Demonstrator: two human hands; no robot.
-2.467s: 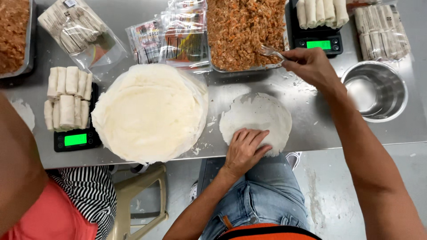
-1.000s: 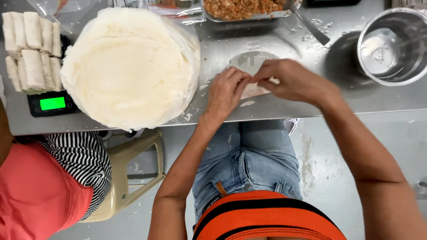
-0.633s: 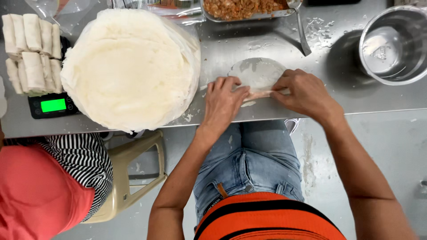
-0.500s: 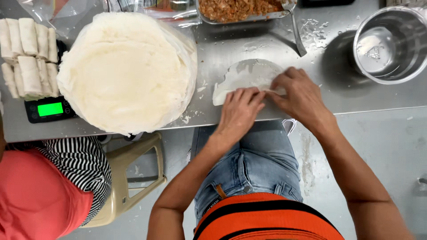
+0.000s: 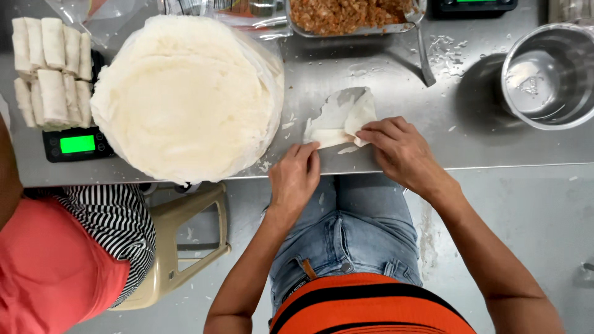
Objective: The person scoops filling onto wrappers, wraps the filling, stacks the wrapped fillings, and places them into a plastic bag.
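Half a second on and the spring roll wrapper [image 5: 341, 117] looks different: it was a rounded sheet spread under both hands, now its right side is folded in over the middle and the near edge is rolled into a low ridge, so it sits as a small, uneven packet near the front edge of the steel table [image 5: 396, 74]. The right hand [image 5: 399, 148] has slid to the right end of that ridge, fingertips pinching the fold down, closed on the wrapper. The left hand [image 5: 296, 175] has drawn back a touch, fingers bent, tips just touching the near left corner of the roll; whether it really grips or only presses I cannot tell. The filling is hidden inside the fold. To the left the big stack of round wrappers [image 5: 185, 99] sits as before, and further left the finished spring rolls [image 5: 49, 68] lie piled on a scale with a green display [image 5: 77, 144], the pile cut off at the edge. At the far side the tray of minced filling [image 5: 346, 15] is cropped at the top, a utensil handle [image 5: 423, 52] leaning out of it. The steel bowl [image 5: 547, 74] on the right runs out of view. A co-worker's striped sleeve [image 5: 111, 229] shows near left.
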